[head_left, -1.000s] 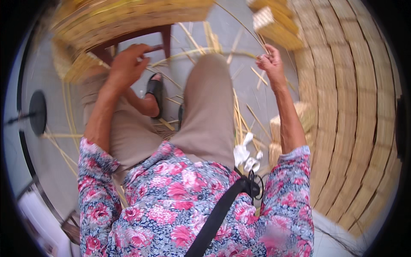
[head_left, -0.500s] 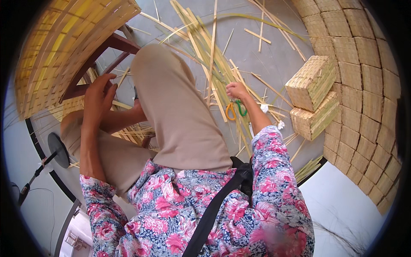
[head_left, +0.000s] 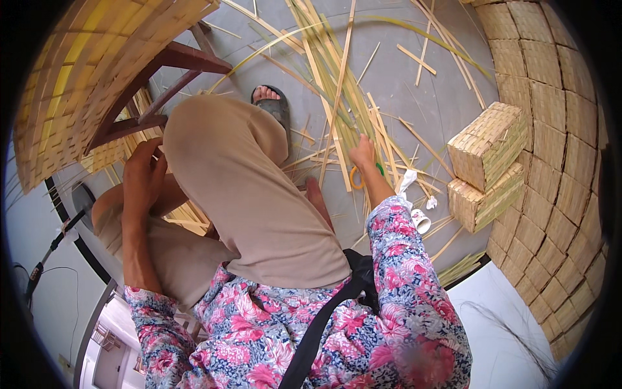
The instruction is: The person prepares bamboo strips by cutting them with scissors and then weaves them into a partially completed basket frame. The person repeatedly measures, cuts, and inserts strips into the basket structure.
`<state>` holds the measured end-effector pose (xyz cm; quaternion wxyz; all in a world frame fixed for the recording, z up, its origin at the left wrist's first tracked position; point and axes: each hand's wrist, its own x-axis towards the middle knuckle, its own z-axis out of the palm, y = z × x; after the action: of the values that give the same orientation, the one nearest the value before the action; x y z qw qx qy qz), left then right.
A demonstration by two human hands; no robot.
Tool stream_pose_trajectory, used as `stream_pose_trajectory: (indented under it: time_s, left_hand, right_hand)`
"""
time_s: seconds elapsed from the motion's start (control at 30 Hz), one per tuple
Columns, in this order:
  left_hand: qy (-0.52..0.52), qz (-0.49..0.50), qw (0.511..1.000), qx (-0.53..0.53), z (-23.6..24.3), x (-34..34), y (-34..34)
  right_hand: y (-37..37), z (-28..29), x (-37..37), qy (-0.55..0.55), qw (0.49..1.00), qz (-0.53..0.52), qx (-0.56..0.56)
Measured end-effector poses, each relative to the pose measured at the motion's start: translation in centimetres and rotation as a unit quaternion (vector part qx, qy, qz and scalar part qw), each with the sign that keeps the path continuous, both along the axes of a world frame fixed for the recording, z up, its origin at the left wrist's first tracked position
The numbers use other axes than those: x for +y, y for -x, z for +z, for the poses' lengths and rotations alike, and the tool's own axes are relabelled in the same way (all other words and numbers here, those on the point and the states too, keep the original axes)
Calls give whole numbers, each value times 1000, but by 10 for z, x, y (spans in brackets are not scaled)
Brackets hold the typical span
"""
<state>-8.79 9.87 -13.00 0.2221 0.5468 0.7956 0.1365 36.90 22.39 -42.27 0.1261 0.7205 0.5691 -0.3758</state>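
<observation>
The right hand (head_left: 363, 154) reaches down to the floor, fingers spread on the bamboo strips (head_left: 337, 97) — these run lengthwise away from it — the yellow-handled scissors (head_left: 357, 176) just beneath its wrist, while the left hand (head_left: 144, 178) rests apart, fingers loosely curled on the raised knee.

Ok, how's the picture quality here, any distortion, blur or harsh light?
Head view: strong fisheye bending, the woven panel curving toward the black rim; daylight is even and soft, with no harsh glare; the right hand among the bamboo strips is sharp; slight softness at the sleeve.

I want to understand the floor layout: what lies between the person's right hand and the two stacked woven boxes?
In the head view, thin bamboo strips and crumpled white scraps lie on the grey floor between the right hand and the stacked woven boxes.
</observation>
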Motion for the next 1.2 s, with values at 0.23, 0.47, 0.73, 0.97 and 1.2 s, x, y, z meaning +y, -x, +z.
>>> stream_pose_trajectory:
  time_s: [0.23,0.47,0.73,0.97,1.2]
  left_hand:
    - [21,-3,1000,-3,-1,0,0]
    - [38,-33,999,-1,8,14,-12]
    - [89,-39,995,7,-5,7,1]
    - [99,4,995,-24,10,19,-16]
    - [43,-62,997,-5,4,21,-14]
  right_hand:
    - [2,-14,-4,-85,995,-56,-9]
    - [-1,-7,5,-122,991,46,-20]
    - [21,-12,-13,-152,986,68,-3]
    - [24,2,-27,-126,989,42,-66]
    - [35,-11,-44,-98,992,72,-31]
